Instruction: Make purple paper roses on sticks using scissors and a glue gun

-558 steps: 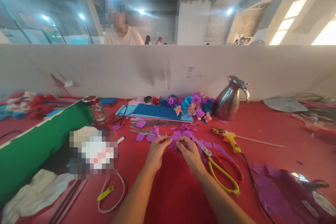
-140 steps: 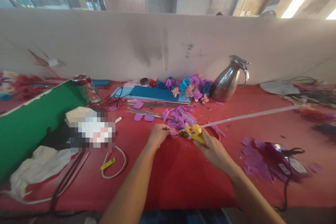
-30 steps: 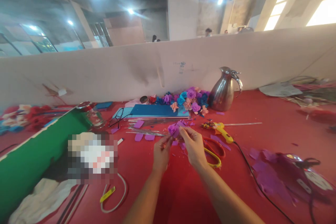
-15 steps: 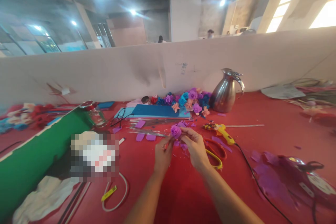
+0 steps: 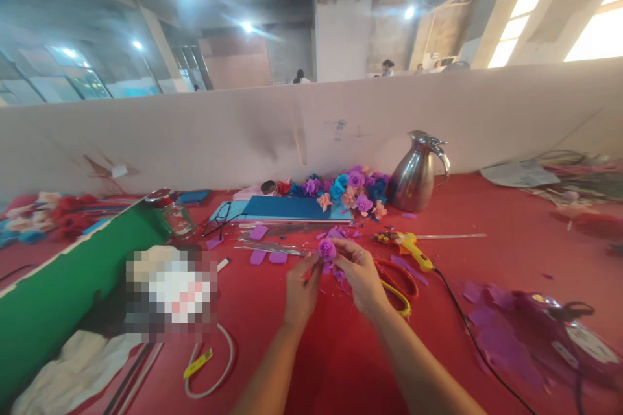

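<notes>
As fingertips of the left hand (image 5: 304,275) and right hand (image 5: 357,267) pinch a spiralled, crinkly purple rose (image 5: 327,249) between them, above smooth red tabletop (image 5: 335,356), flat purple petals (image 5: 257,232) beyond, rounded metallic jug (image 5: 413,175) behind.

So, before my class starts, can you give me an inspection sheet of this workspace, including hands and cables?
Surface: red table; spills, nothing seen.
Job's things: purple rose, petals, glue gun, scissors, more flowers.
Clutter: purple scraps, jug, jar, cloth.
Hands: left hand and right hand both hold the rose by their fingertips.
Cables: black cord runs from the glue gun; pale cable lies looped at left.
Surroundings: low wall behind the table, people beyond it.
</notes>
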`<state>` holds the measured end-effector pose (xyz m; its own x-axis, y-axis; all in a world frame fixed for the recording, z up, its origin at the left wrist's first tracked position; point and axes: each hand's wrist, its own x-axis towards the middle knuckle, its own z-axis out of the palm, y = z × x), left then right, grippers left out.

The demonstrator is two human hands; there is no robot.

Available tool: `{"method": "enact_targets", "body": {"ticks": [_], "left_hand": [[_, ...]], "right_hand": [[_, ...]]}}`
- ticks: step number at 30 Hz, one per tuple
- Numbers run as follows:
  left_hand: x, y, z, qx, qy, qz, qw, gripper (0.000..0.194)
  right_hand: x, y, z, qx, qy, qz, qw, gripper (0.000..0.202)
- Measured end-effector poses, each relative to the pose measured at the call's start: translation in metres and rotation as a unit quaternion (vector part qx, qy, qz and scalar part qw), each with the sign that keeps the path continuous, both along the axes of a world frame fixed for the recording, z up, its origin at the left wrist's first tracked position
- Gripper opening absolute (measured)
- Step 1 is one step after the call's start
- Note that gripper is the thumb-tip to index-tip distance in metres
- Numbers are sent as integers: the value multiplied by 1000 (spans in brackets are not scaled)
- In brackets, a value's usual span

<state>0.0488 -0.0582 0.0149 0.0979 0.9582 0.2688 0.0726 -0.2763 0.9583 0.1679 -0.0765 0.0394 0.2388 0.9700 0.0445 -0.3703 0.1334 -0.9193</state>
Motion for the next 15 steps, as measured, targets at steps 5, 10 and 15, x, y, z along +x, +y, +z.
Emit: {"method": "enact_targets", "body": {"ticks": [5, 10, 15], "left_hand": [[0, 0, -2, 5, 10, -13, 1000, 22], [-1, 2, -8, -7, -6, -5, 1000, 23], [0, 2, -9, -36, -52, 1, 998, 26]], "right_hand": [[0, 1, 0, -2, 9, 14, 1000, 34], [0, 1, 1, -17, 41, 18, 999, 30], [2, -1, 2, -14, 71, 35, 997, 25]]}}
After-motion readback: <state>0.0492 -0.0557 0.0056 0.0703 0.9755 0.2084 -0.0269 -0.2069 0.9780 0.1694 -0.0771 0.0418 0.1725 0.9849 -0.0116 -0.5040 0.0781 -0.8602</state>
